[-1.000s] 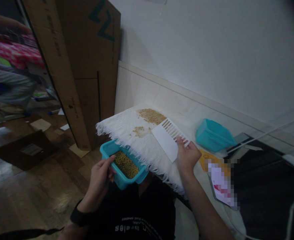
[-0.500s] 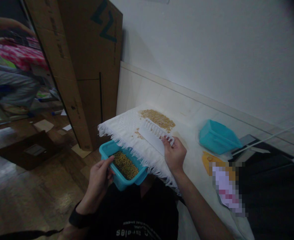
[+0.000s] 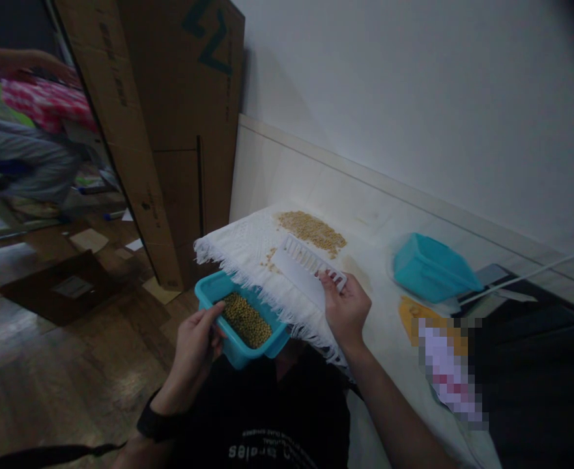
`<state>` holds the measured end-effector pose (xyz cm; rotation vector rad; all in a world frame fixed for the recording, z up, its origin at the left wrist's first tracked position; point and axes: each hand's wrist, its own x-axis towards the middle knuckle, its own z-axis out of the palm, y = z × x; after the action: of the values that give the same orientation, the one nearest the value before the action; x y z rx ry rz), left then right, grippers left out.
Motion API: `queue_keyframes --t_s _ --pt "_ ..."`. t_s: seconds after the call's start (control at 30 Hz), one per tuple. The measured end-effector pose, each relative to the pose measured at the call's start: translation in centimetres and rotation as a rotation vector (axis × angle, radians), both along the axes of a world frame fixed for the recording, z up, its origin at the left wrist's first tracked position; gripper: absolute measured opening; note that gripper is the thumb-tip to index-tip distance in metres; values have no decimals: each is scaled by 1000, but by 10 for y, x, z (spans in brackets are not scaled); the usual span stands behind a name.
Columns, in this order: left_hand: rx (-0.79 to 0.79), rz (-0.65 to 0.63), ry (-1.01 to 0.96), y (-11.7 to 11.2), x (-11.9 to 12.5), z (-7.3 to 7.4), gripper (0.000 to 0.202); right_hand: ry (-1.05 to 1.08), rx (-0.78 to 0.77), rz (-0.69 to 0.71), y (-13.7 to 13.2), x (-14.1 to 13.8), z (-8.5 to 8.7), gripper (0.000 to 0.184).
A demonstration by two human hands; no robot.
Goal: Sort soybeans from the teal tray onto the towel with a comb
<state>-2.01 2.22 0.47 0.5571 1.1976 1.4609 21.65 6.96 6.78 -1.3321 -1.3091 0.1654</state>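
Note:
My left hand [image 3: 199,339] is closed on the near-left rim of a blue plastic container [image 3: 247,355], held just under the table's fringed edge. Inside it lie many small yellow-green beans [image 3: 247,320]. With my right hand [image 3: 348,309] I grip one end of a flat white slotted plastic piece [image 3: 299,273], fingers at its slots. This piece is just over the white fringed cloth [image 3: 238,238]. Beyond it, a spread of tan beans [image 3: 313,231] lies on the cloth, and a few loose ones sit by the piece's left end.
A second blue container [image 3: 430,267] stands at the right, near a yellow item [image 3: 414,319] and a blurred-out packet. A tall cardboard box [image 3: 169,130] rises at the left of the table. Behind it a person's arm [image 3: 27,62] shows. Cardboard [image 3: 66,286] lies on the floor.
The view has shifted slightly, so most things sit a little further right. Both hands keep their holds, and the white slotted piece stays about the same place over the cloth.

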Motion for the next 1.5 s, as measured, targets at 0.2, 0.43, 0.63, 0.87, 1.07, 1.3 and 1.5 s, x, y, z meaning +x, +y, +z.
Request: queue_keyframes --t_s 0.2,0.43,0.63,0.87,1.07,1.3,1.5 --pt "-10 -2 -6 -1 -1 0 40 41 10 22 -4 2 -3 34" --pt "19 -14 22 -2 0 3 40 33 -12 39 -4 -2 -1 34" --pt "-3 -17 6 -2 0 2 39 17 -12 54 -4 -2 1 34" --pt "-5 -11 -17 -3 0 4 38 22 -14 48 -4 0 -2 36" --pt "-7 -3 19 -2 0 3 39 41 -34 72 -6 -2 -1 36" --pt "1 -2 -7 -2 1 5 37 6 -13 19 -10 1 -2 35" --pt "-2 2 -15 -3 0 4 39 53 -11 50 -16 -1 -1 33"
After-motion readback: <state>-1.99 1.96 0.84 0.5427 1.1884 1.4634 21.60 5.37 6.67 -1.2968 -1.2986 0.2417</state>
